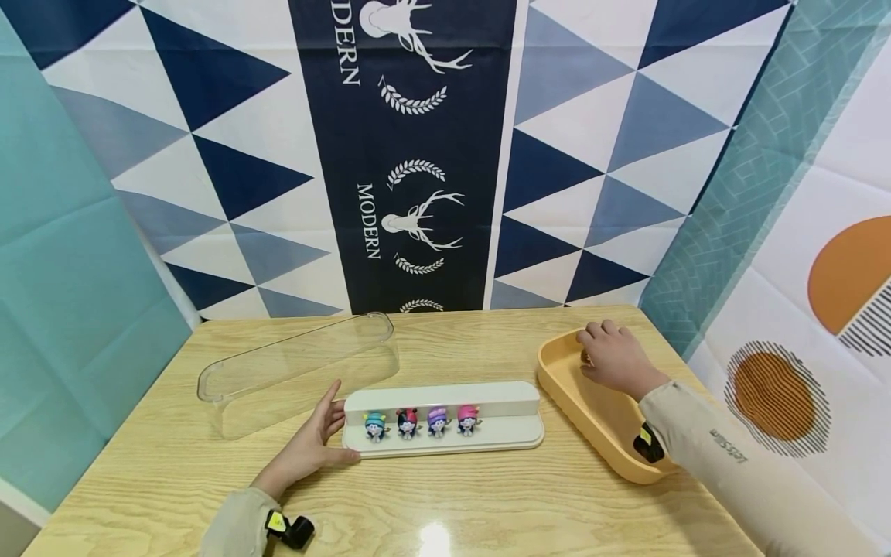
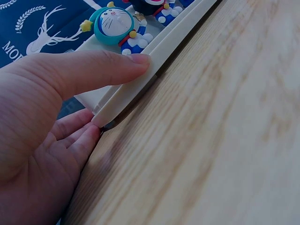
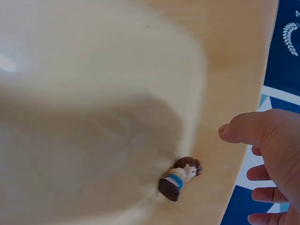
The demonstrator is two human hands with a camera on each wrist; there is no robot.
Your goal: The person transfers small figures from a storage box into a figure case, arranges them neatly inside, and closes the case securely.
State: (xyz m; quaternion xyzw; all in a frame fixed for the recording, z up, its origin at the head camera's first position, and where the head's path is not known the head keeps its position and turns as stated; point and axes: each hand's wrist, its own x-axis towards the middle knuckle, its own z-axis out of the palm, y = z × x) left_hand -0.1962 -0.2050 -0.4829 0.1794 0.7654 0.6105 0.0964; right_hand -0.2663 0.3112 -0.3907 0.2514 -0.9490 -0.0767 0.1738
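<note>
A white two-step display stand [image 1: 442, 393] lies on the table, bearing several small figurines in a row: teal-hooded [image 1: 375, 426], red-and-black [image 1: 407, 423], purple [image 1: 437, 421] and pink [image 1: 468, 419]. My left hand [image 1: 306, 449] grips the stand's left end, thumb on the front rim and the other fingers at the end edge. Over the far end of an orange tray [image 1: 574, 422] is my right hand [image 1: 619, 360], thumb apart from its loosely bent fingers, holding nothing. Below it, a small brown-haired figurine [image 3: 180, 178] with a blue band lies tilted in the tray's corner.
A long transparent plastic cover [image 1: 299, 379] lies behind and left of the stand. Patterned cloth [image 1: 418, 155] hangs at the table's back edge. All of this sits on a light wood table [image 1: 376, 503].
</note>
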